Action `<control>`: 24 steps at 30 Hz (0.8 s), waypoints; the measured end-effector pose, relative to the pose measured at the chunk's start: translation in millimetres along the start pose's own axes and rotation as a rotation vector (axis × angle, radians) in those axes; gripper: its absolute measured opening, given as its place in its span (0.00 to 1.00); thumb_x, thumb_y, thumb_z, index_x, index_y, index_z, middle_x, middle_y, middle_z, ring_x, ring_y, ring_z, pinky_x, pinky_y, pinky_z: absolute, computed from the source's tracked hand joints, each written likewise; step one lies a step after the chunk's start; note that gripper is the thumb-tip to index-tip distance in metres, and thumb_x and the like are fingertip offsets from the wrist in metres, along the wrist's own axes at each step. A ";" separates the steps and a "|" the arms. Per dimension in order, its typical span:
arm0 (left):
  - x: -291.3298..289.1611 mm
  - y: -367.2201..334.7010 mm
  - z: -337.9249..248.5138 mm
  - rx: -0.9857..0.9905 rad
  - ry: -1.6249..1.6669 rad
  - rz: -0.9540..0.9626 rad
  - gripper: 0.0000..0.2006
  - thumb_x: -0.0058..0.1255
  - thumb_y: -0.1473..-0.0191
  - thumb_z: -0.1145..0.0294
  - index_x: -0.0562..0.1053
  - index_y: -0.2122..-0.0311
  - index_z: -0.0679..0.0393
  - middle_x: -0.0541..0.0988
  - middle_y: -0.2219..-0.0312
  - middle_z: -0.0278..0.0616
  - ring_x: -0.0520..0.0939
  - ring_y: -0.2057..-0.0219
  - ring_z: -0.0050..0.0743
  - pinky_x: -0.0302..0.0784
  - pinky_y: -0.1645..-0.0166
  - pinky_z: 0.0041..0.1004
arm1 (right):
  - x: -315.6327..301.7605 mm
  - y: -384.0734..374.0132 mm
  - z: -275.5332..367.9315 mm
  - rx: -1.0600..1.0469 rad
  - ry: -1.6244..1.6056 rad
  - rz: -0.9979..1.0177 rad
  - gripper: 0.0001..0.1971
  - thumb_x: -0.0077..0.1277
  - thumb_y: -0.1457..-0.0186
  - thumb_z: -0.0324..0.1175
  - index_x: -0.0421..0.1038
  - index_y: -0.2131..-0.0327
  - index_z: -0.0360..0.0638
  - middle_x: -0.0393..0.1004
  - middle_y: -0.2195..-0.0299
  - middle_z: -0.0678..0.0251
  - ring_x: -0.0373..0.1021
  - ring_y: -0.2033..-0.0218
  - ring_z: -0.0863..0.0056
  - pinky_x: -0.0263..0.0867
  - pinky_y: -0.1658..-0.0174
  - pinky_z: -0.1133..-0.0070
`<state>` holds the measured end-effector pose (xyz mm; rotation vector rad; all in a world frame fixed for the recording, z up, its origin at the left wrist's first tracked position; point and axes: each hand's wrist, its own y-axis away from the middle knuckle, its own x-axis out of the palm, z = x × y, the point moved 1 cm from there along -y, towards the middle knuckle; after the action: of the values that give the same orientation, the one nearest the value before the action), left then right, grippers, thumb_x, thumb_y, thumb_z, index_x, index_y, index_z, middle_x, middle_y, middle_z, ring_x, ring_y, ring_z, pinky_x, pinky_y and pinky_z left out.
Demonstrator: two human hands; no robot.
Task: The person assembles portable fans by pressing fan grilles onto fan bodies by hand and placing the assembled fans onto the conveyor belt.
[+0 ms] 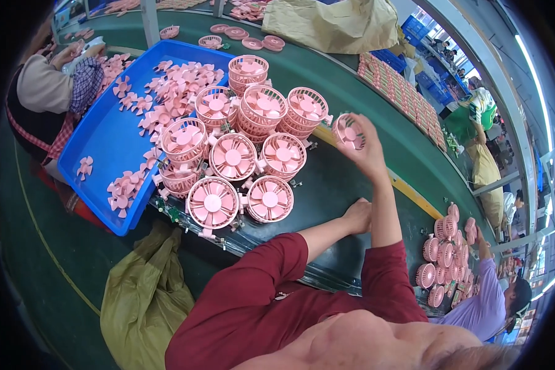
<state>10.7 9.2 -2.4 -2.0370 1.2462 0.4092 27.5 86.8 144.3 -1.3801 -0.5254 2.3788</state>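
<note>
Held by its side in the right hand [369,149] over the dark green counter [328,185], the round pink plastic fan cage [349,132] should prove light, stiff and slightly brittle, best gripped around its outer wall; whether the left hand [357,216] holds anything, I cannot tell.

Wearer's hands: two, left hand [357,216] and right hand [369,148]. Held pink grille [350,131]: one. Fan units [233,156], centre: nine top faces; lower layers overlap, total unclear. Fan housings [446,254], lower right: over ten. Blue tray [105,185], left: one. Impellers [172,92] in it: dozens, heaped. Slatted cups [210,41], upper centre: one; another farther left. Flat rings [251,44]: at least four. Olive sack [145,296], lower left: one. Co-workers [475,305]: at least three.
</note>
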 end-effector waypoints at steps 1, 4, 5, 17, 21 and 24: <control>1.0 4.7 2.0 -0.010 0.001 0.006 0.16 0.53 0.55 0.61 0.74 0.62 0.59 0.78 0.63 0.51 0.76 0.56 0.49 0.68 0.50 0.44 | -3.3 4.7 23.9 -0.025 -0.065 -0.028 0.40 0.68 0.66 0.39 0.64 0.45 0.46 0.58 0.42 0.48 0.56 0.39 0.55 0.56 0.40 0.67; -3.8 11.4 -4.6 0.292 0.307 -0.569 0.11 0.54 0.54 0.58 0.73 0.70 0.55 0.78 0.73 0.43 0.79 0.65 0.45 0.69 0.58 0.42 | -7.7 14.1 77.9 -0.247 -0.122 -0.051 0.40 0.67 0.67 0.40 0.65 0.45 0.50 0.52 0.37 0.52 0.54 0.38 0.55 0.54 0.39 0.63; -2.7 11.5 0.9 0.291 0.306 -0.567 0.11 0.54 0.54 0.58 0.73 0.70 0.55 0.78 0.73 0.43 0.79 0.65 0.45 0.69 0.58 0.42 | 0.0 14.6 92.8 -0.323 -0.107 -0.014 0.41 0.69 0.68 0.44 0.66 0.46 0.50 0.50 0.37 0.53 0.54 0.38 0.55 0.54 0.39 0.63; -3.2 -2.1 1.8 0.063 0.069 -0.196 0.09 0.51 0.52 0.61 0.73 0.69 0.54 0.78 0.70 0.43 0.77 0.60 0.44 0.68 0.56 0.41 | -8.4 19.7 44.0 -0.241 -0.004 0.006 0.25 0.61 0.54 0.32 0.70 0.49 0.51 0.57 0.39 0.57 0.55 0.39 0.57 0.54 0.39 0.66; -23.7 2.5 -11.3 0.032 0.023 -0.093 0.08 0.50 0.53 0.64 0.75 0.74 0.56 0.79 0.75 0.44 0.80 0.66 0.45 0.68 0.54 0.40 | -32.9 24.2 -22.8 0.062 -0.122 -0.113 0.17 0.56 0.49 0.31 0.73 0.53 0.48 0.65 0.44 0.60 0.65 0.46 0.65 0.65 0.48 0.71; -30.7 -2.8 -20.1 0.049 0.063 -0.108 0.07 0.48 0.52 0.65 0.75 0.73 0.55 0.79 0.76 0.45 0.80 0.67 0.43 0.68 0.55 0.38 | -37.5 29.7 -101.7 0.161 -0.116 -0.207 0.14 0.55 0.47 0.31 0.73 0.55 0.43 0.74 0.54 0.60 0.71 0.54 0.72 0.69 0.56 0.76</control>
<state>-3.7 15.6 30.9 -2.0782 1.1650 0.2626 131.1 58.1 111.6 -1.0698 -0.4707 2.2865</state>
